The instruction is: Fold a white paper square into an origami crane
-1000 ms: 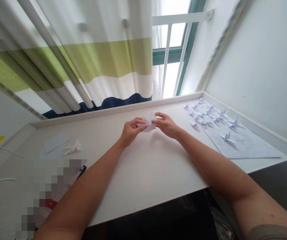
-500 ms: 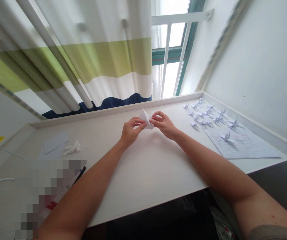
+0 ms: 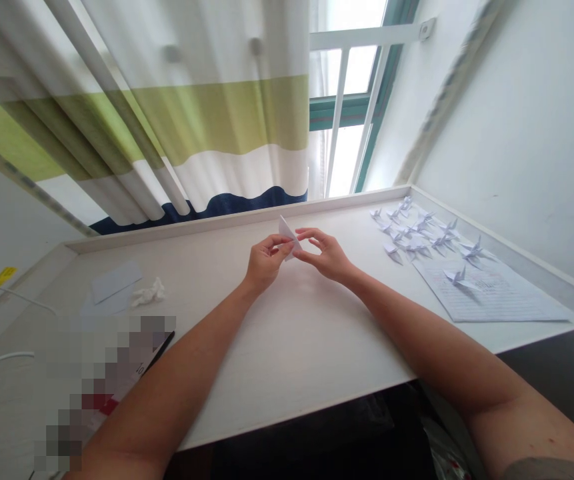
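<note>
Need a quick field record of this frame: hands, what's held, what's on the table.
left hand: pinches small folded white paper over white table
right hand: pinches the same paper's other side
table right: cluster of white paper cranes; lined paper sheet bearing single paper crane
table left: crumpled white paper scrap beside flat white paper slip
behind: striped curtain

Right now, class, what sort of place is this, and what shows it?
Likely a home or dormitory room: a striped curtain at the window, a white desk, and paper cranes laid out near the folded paper being held.
</note>
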The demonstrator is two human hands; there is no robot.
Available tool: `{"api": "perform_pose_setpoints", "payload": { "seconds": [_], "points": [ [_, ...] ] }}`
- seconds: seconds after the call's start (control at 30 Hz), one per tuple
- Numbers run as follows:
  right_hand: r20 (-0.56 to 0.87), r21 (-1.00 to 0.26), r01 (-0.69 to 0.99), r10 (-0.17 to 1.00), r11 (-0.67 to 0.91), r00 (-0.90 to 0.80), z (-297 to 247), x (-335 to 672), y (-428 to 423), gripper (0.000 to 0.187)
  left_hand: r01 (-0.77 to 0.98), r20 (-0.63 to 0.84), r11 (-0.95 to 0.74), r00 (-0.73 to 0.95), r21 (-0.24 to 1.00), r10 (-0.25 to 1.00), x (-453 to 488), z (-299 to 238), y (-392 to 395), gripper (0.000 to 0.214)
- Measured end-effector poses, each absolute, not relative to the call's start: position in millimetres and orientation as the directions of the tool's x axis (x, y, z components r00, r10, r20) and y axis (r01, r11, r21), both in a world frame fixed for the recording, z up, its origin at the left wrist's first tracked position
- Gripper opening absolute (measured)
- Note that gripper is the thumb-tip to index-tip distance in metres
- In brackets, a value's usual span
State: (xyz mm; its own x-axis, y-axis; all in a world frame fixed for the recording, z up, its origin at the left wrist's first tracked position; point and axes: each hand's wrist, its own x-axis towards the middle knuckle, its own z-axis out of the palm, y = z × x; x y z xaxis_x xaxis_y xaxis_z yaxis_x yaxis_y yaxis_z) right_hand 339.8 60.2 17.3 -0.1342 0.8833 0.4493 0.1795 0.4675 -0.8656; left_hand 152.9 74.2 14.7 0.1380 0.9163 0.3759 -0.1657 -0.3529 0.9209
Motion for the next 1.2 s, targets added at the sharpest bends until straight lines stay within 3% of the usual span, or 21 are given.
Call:
{"api": "perform_pose_setpoints", "payload": {
  "seconds": [0.27,0.53,0.73,0.93,1.2],
  "points": [
    [0.513,-0.829,0.186,0.849,0.528,-0.126,15,338,60,0.035,-0.148,0.401,-0.381,0.140,0.913,0.905,154,12,75,0.032],
    [0.367,-0.923,0.007,0.884,0.386,-0.289,16,337,60,0.045,-0.196,0.396,-0.356,0.231,0.914,0.889,152,13,73,0.051],
    [0.403,-0.910,0.008,0.889,0.414,-0.215,20,338,61,0.044,-0.089,0.426,-0.417,0.206,0.905,0.881,152,12,72,0.044],
    [0.323,-0.943,-0.187,0.887,0.274,-0.330,27,340,55,0.041,-0.081,0.387,-0.378,0.187,0.922,0.903,150,11,75,0.045],
    [0.336,-0.942,-0.079,0.923,0.327,-0.187,28,345,61,0.045,-0.118,0.381,-0.364,0.206,0.924,0.901,147,15,74,0.045]
  ]
}}
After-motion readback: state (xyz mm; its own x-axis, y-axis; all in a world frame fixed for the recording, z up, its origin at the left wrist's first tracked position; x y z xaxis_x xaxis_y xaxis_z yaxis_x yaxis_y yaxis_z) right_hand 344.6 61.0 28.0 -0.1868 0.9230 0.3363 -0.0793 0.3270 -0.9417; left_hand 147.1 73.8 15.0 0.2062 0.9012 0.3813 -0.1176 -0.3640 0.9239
